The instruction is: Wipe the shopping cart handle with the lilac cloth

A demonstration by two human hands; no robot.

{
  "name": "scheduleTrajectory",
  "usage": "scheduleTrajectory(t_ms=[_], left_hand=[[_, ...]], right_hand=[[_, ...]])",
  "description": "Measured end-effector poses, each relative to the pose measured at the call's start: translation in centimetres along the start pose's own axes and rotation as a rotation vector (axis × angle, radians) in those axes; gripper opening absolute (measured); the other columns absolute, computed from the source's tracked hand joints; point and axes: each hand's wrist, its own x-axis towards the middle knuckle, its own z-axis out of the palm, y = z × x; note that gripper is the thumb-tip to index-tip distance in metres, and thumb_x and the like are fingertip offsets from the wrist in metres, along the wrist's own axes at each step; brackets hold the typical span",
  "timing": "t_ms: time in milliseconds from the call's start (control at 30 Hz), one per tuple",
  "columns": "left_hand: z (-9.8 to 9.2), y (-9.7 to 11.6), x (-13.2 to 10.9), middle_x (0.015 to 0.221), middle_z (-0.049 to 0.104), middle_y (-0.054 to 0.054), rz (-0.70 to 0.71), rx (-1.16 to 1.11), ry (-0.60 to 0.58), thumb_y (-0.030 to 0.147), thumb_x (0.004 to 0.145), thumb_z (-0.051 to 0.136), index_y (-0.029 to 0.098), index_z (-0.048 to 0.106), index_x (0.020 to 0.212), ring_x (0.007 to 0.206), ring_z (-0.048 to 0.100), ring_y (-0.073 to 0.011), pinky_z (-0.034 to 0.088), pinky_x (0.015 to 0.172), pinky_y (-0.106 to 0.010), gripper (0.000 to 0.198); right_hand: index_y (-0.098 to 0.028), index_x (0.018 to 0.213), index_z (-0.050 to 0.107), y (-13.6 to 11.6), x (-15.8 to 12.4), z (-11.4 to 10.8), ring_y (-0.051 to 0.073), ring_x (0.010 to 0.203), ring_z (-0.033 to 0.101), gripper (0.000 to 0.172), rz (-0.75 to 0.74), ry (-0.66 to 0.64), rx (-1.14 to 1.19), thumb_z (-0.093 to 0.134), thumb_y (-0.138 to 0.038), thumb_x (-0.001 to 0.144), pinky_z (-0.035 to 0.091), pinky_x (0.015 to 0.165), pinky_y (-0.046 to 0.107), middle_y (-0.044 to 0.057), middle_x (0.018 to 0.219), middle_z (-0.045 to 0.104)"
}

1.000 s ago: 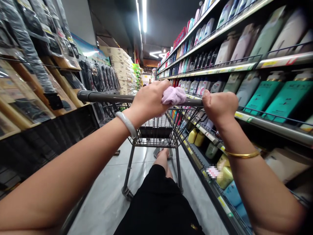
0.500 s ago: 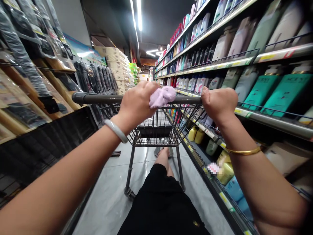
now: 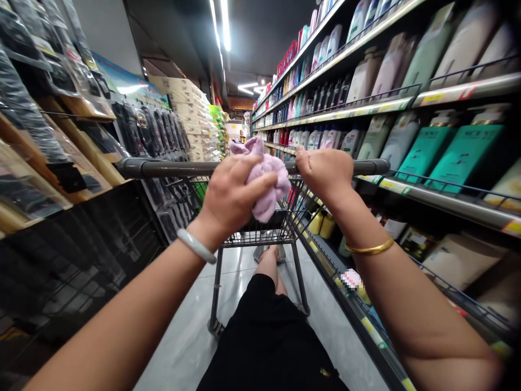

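A crumpled lilac cloth [image 3: 266, 187] is bunched in my left hand [image 3: 232, 190], with the thumb pressed over its front. That hand is at the near side of the cart handle [image 3: 171, 168], left of its middle; whether the cloth touches the bar cannot be made out. My right hand [image 3: 328, 171] is wrapped round the same bar, right of the cloth. Under the handle, the wire shopping cart [image 3: 260, 237] is partly hidden by my left hand and the cloth.
Shelves of bottles [image 3: 459, 146] line the right side close to the cart. On the left hang packaged goods [image 3: 150, 125], with stacked boxes [image 3: 183, 108] farther on. Grey tiled floor [image 3: 171, 326] runs along the aisle.
My left hand has come off the bar's top toward me, and the cloth now shows larger and more bunched. My right hand has slid left along the bar from its right end.
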Motion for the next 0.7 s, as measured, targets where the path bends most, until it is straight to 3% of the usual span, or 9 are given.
scheduleTrajectory(t_ms=[133,267,367,467,567,700], left_hand=[[0.6,-0.6,-2.8,0.124,0.068,-0.005,0.046,0.058,0.135,0.028,0.096,0.059,0.033,0.073,0.112,0.116,0.059,-0.0241,0.049,0.103,-0.046,0.021],[-0.6,-1.8,-1.8,0.134,0.063,-0.009,-0.105,0.073,0.044,0.036,0.100,0.053,0.027,0.071,0.122,0.122,0.058,-0.0234,0.049,0.099,-0.047,0.030],[-1.5,-1.1,-1.8,0.131,0.062,-0.016,-0.184,0.046,0.054,0.034,0.103,0.043,0.017,0.070,0.121,0.124,0.058,-0.0224,0.048,0.092,-0.048,0.037],[-1.6,0.0,-3.8,0.127,0.063,-0.015,-0.166,0.073,0.154,0.025,0.103,0.042,0.019,0.071,0.117,0.125,0.058,-0.0220,0.048,0.090,-0.049,0.033],[-1.0,-0.2,-6.6,0.129,0.062,-0.011,-0.169,0.146,0.213,0.025,0.097,0.056,0.028,0.069,0.120,0.125,0.059,-0.0270,0.049,0.096,-0.053,0.027],[0.5,-1.6,-8.7,0.127,0.059,-0.012,-0.315,0.254,0.330,0.030,0.088,0.068,0.032,0.069,0.123,0.121,0.059,-0.0369,0.050,0.097,-0.058,0.035]], right_hand=[[-0.016,0.091,0.080,0.4,-0.4,0.2,0.023,0.075,0.061,0.075,0.030,0.046,-0.005,0.015,-0.051,0.103,0.025,0.065,0.034,0.014,0.078,0.073],[-0.016,0.094,0.078,0.1,-0.4,0.0,0.024,0.077,0.060,0.078,0.037,0.012,-0.011,0.010,-0.052,0.104,0.027,0.068,0.034,0.015,0.081,0.072],[-0.015,0.098,0.077,-0.2,-0.4,0.0,0.024,0.079,0.059,0.079,0.043,-0.017,-0.010,0.008,-0.052,0.105,0.028,0.071,0.034,0.015,0.083,0.071],[-0.015,0.096,0.077,-0.2,-0.4,0.2,0.024,0.080,0.059,0.078,0.044,0.022,0.016,0.009,-0.052,0.105,0.027,0.070,0.034,0.014,0.081,0.071],[-0.016,0.092,0.078,0.0,-0.4,0.5,0.023,0.079,0.058,0.077,0.033,0.070,0.049,0.011,-0.052,0.104,0.026,0.069,0.033,0.013,0.079,0.071],[-0.018,0.089,0.079,-0.2,-0.3,0.3,0.021,0.074,0.059,0.073,0.025,0.085,0.065,0.016,-0.050,0.104,0.023,0.066,0.033,0.012,0.080,0.074]])
